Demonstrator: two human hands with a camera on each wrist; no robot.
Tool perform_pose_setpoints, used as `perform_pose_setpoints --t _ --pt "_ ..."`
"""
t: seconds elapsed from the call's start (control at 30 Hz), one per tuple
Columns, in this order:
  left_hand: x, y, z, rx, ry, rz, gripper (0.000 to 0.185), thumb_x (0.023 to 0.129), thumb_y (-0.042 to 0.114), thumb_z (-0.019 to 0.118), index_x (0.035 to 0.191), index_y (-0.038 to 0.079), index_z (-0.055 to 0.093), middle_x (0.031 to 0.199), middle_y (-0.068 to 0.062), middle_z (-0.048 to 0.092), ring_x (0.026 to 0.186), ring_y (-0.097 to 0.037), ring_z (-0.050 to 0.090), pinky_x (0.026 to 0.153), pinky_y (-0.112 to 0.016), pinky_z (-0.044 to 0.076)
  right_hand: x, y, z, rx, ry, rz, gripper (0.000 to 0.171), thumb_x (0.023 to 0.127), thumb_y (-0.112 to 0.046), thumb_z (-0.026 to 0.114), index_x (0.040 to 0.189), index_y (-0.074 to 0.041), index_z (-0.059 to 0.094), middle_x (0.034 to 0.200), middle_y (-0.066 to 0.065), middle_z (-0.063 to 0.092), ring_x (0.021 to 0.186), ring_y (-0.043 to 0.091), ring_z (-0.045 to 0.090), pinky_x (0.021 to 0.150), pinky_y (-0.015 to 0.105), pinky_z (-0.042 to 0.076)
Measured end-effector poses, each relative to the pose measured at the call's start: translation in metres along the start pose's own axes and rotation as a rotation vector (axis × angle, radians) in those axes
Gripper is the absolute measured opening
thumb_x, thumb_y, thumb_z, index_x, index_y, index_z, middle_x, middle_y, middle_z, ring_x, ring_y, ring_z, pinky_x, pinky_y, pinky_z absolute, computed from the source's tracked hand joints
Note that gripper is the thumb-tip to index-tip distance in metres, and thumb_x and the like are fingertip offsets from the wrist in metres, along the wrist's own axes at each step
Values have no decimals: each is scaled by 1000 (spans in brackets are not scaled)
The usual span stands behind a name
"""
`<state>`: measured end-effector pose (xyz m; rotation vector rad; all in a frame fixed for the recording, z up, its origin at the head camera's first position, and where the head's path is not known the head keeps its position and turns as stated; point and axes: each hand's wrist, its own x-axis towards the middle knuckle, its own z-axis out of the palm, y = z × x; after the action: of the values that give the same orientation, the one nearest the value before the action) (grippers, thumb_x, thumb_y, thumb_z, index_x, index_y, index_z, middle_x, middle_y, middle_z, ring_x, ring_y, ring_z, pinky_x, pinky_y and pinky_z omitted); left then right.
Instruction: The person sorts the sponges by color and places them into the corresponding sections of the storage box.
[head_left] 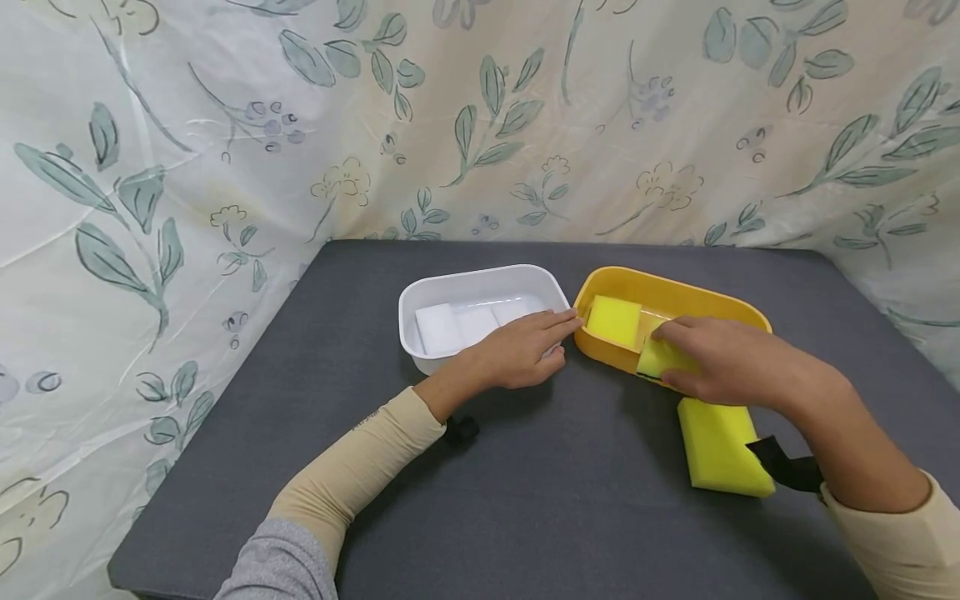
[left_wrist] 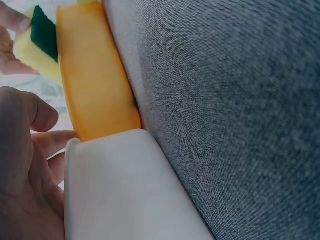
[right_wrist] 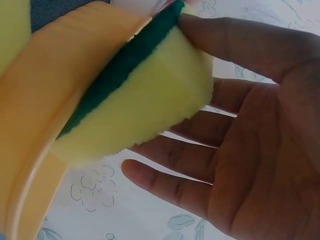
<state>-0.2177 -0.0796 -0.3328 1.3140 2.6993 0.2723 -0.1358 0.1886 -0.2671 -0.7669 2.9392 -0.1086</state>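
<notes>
yellow tub (head_left: pixel 738 310): glossy plastic | sponge (right_wrist: pixel 145 107): porous foam, rough green face | table (head_left: pixel 525 500): matt grey cloth

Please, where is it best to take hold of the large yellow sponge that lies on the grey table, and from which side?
Grip the large yellow sponge across its two long side faces, coming from above. It lies flat and apart from the yellow tub, so both long sides look free. Its far end is near the right hand, and a black strap lies at its near right corner, so the middle is probably best.

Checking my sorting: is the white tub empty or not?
Not empty: white tub holds white blocks, seen in the head view beside the left hand.
</notes>
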Motion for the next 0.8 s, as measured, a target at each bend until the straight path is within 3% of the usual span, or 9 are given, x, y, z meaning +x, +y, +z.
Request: perform_pose_setpoints --t 0.4,0.67,0.8 --pt "0 -2 1 -7 7 4 58 105 27 39 160 15 27 165 2 21 150 -15 20 119 -28 13 6 10 0 10 -43 -3 44 91 -20 74 126 3 61 107 7 66 82 18 54 76 44 50" --pt "0 -2 1 -8 9 8 58 105 27 39 160 15 27 165 2 21 150 -15 20 119 -28 14 9 21 2 96 -39 -19 38 94 -17 70 126 3 62 105 3 66 83 15 55 78 43 51" --pt "0 -3 2 -8 4 7 58 105 28 39 160 15 27 165 2 21 150 -15 20 119 -29 14 10 27 4 130 -40 -21 38 96 -17 68 127 4 62 112 8 68 93 22 63 83 49 53"
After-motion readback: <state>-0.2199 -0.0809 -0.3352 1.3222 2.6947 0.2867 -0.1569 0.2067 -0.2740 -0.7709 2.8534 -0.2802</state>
